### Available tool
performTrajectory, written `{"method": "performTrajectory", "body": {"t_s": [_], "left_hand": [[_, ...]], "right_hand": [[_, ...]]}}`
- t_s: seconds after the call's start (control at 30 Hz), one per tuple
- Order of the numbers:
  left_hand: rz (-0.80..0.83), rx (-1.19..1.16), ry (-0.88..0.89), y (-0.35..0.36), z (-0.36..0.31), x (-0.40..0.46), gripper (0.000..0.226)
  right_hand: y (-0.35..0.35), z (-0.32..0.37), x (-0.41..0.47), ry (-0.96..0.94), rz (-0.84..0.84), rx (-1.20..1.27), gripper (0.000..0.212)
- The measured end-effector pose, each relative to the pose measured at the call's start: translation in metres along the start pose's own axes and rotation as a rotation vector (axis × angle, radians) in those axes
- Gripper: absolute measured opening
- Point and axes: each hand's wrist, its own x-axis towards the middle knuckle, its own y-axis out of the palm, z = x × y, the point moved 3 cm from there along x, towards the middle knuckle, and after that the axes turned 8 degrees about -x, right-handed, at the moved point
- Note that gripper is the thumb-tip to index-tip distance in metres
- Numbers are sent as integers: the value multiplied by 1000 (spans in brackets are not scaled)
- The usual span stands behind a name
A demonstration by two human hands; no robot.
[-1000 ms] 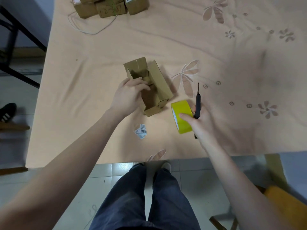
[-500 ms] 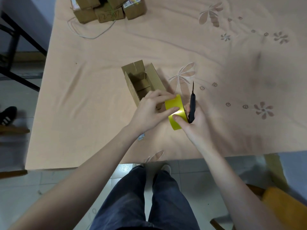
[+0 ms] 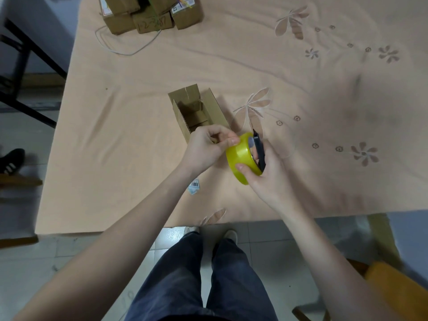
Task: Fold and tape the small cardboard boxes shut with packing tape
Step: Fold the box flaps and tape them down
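Two hands' grip on glossy round yellow tape roll (image 3: 240, 158); right hand (image 3: 268, 174) also around black cutter (image 3: 259, 151).

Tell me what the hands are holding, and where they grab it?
The right hand grips the yellow tape roll around its rim, plus a black cutter. The left hand pinches the roll's top edge.

Glossy yellow tape roll (image 3: 240, 156); matt cardboard box (image 3: 196, 107) (cloth (image 3: 139, 135) beneath).

Both forearms angled inward, left hand (image 3: 206, 147) fingers curled, right hand (image 3: 266, 174) cupped upward.
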Motion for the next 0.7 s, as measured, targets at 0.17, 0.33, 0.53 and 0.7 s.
{"method": "performTrajectory", "body": {"t_s": [0.17,0.33,0.53,0.7], "left_hand": [[56,219,4,4,3,-3,16],[15,401,122,6,0,-6,15],[-94,441,106,5,6,-5,17],[-131,477,279,1,-9,-13,15]], "right_hand": [[3,5,-3,2,6,22,36],[7,3,-5,37,56,33,48],[12,11,1,68,20,-52,57],[12,5,11,197,-25,-168,37]]}}
